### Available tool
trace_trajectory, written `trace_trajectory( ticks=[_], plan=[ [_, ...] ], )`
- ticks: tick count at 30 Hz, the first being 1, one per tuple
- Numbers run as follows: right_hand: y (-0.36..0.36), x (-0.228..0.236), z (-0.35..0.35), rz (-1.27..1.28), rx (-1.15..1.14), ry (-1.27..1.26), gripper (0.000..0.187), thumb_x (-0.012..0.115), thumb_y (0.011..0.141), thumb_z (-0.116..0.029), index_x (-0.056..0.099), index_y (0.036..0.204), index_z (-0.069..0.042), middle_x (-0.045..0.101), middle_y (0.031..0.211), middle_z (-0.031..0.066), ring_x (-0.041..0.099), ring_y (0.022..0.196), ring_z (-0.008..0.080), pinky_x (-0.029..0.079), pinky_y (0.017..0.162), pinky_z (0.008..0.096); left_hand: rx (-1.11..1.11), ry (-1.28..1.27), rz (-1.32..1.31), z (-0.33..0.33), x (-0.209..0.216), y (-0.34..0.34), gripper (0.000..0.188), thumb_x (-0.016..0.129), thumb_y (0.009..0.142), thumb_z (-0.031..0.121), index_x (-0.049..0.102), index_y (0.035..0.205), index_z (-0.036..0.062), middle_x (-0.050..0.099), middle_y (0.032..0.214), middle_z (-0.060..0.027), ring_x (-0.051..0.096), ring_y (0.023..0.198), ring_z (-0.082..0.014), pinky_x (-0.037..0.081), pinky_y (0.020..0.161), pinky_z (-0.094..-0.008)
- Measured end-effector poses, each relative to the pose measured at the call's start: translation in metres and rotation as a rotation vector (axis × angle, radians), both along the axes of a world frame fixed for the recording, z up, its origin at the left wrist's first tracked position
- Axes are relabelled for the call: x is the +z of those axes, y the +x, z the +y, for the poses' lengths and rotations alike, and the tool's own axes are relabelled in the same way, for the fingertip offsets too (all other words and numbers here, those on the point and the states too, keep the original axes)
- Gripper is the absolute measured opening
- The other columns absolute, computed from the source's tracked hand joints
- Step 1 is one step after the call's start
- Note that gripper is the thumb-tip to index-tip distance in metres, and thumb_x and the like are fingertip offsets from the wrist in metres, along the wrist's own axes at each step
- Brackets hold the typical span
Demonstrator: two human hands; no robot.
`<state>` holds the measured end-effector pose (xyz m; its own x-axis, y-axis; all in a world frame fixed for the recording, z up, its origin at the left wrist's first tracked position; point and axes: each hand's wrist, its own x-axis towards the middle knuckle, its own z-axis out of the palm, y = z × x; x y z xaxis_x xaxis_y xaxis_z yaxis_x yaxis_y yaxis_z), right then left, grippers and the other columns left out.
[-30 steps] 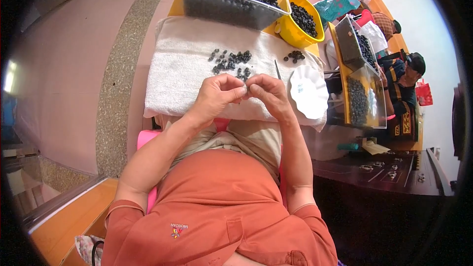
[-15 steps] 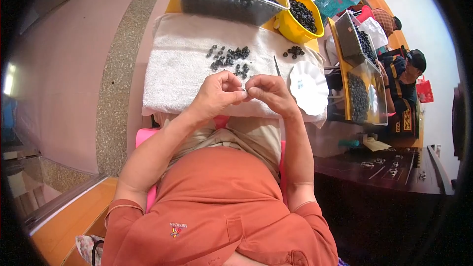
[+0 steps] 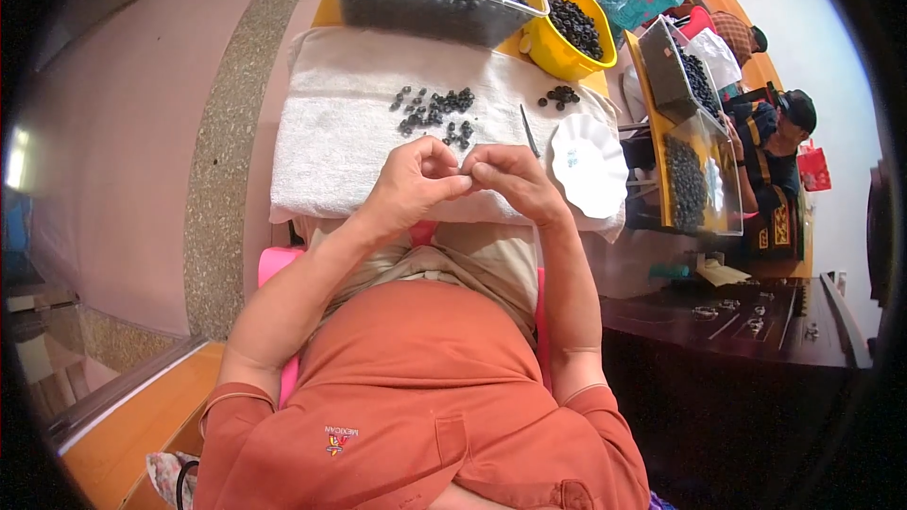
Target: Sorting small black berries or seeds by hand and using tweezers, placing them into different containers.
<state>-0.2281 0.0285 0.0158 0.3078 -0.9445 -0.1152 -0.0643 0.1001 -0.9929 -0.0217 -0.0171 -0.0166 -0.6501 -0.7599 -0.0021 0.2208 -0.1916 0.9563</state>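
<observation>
My left hand [image 3: 416, 181] and my right hand [image 3: 515, 179] meet fingertip to fingertip above the near part of a white towel [image 3: 331, 151]. Thumb and forefinger are pinched on each hand; whatever sits between them is hidden or too small to make out. Just beyond my fingers, small black ring-like pieces [image 3: 435, 109] lie scattered in a loose group. A dark, slim, pointed tool, seemingly tweezers [image 3: 529, 130], rests right of them. Beside it stands a white scalloped dish [image 3: 590, 170] with a few tiny bluish bits. A smaller pile of black pieces [image 3: 559, 96] lies beyond the dish.
At the far edge, a clear plastic bin [image 3: 435, 5] and a yellow bucket [image 3: 590, 33] hold many black pieces. To the right, another person [image 3: 775, 142] sits by a table with two more bins [image 3: 690, 170]. A dark panelled surface [image 3: 727, 321] is at lower right.
My right fingers have shifted slightly and curl more over the left fingertips. The table's contents appear a little further left from a small head movement.
</observation>
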Motion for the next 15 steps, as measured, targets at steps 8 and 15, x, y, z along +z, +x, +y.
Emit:
trace_trajectory(
  ticks=[8,15],
  plan=[
    [0.017,-0.009,0.001,-0.117,-0.189,-0.147,0.016,0.058,0.099,-0.01,0.065,0.099,0.004,0.067,0.088,0.007,0.068,0.08,0.0143,0.056,0.072,0.027,0.004,0.171,0.095,-0.004,0.008,0.004,0.018,0.072,0.086,0.005,0.057,0.094,0.0041,0.069,0.088,-0.0086,0.067,0.08,-0.0139,0.054,0.072,-0.0252],
    [0.024,-0.009,0.001,-0.018,-0.263,-0.214,0.013,0.059,0.098,-0.007,0.065,0.098,0.005,0.067,0.088,0.0075,0.068,0.08,0.015,0.056,0.072,0.0268,0.003,0.221,0.116,-0.007,0.007,0.006,0.018,0.071,0.087,0.005,0.056,0.096,0.0041,0.069,0.089,-0.0097,0.068,0.084,-0.0162,0.056,0.074,-0.027]
  ],
)
